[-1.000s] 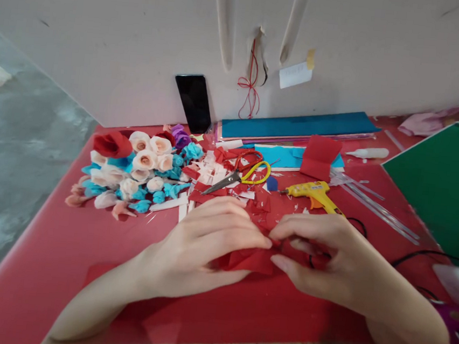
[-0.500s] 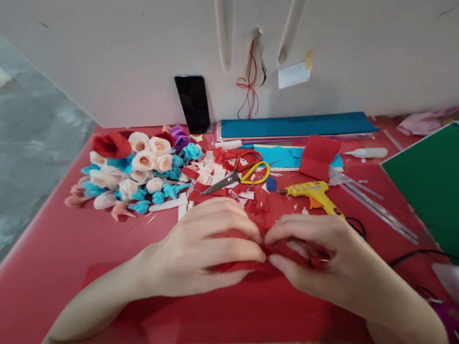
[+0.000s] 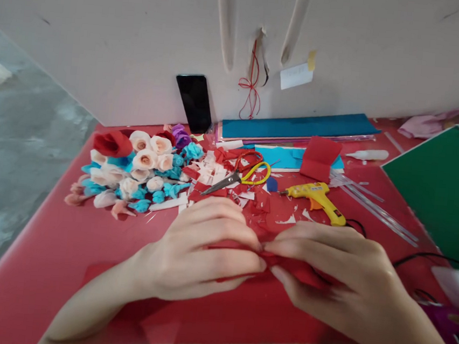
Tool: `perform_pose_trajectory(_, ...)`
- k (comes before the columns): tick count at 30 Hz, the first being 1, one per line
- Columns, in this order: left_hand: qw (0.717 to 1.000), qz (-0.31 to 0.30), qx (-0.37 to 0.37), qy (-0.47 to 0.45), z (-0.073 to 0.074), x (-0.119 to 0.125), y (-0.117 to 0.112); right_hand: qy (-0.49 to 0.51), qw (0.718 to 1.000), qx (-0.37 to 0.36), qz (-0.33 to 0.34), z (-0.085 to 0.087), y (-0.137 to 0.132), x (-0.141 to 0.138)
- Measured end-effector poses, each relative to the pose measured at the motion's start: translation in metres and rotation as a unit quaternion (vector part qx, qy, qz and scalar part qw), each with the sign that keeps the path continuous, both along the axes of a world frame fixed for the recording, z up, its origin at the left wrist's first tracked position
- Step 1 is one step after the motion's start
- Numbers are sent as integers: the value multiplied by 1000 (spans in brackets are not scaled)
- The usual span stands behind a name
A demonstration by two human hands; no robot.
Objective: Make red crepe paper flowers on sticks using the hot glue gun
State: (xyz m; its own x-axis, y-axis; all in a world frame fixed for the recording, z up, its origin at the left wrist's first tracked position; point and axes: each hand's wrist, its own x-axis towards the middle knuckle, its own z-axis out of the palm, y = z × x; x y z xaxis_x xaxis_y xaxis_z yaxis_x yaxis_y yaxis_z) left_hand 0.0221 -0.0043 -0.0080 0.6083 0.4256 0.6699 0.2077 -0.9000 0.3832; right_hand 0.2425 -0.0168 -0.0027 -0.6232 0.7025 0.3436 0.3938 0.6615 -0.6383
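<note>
My left hand (image 3: 206,248) is closed with its fingers curled round a piece of red crepe paper (image 3: 267,258). Opposite it, my right hand (image 3: 334,268) pinches the same red paper, its thumb a little below the fingertips. The fingertips of both hands nearly meet over the paper, and much of it is hidden behind them. Just beyond my hands lie scissors (image 3: 235,178) with one red and one yellow handle loop. A yellow hot glue gun (image 3: 316,196) rests on its side beyond my right hand.
Paper flowers (image 3: 140,169) are heaped at the left. Paper scraps (image 3: 209,167) surround the scissors. Folded red paper (image 3: 320,159) lies on blue sheets (image 3: 274,156). Clear glue sticks (image 3: 379,213) and a green board (image 3: 439,187) are at the right. A phone (image 3: 194,104) leans against the wall.
My right hand has turned and its fingers have shifted on the red paper, with more of the paper showing beneath them. My left hand stays nearly in place, still holding it.
</note>
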Motion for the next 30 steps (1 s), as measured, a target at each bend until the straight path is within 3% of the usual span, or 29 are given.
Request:
perform_pose_trajectory(4, 998, 35, 53, 3, -1, 0, -1, -10, 1000, 23, -8, 2, -2, -1)
perform_pose_trajectory(9, 997, 31, 70, 13, -5, -4, -3, -7, 1000, 20, -4, 1, 0, -3)
perform_pose_trajectory(30, 993, 45, 104, 39, 3, 2, 3, 39, 994, -100, 14, 0, 6, 0)
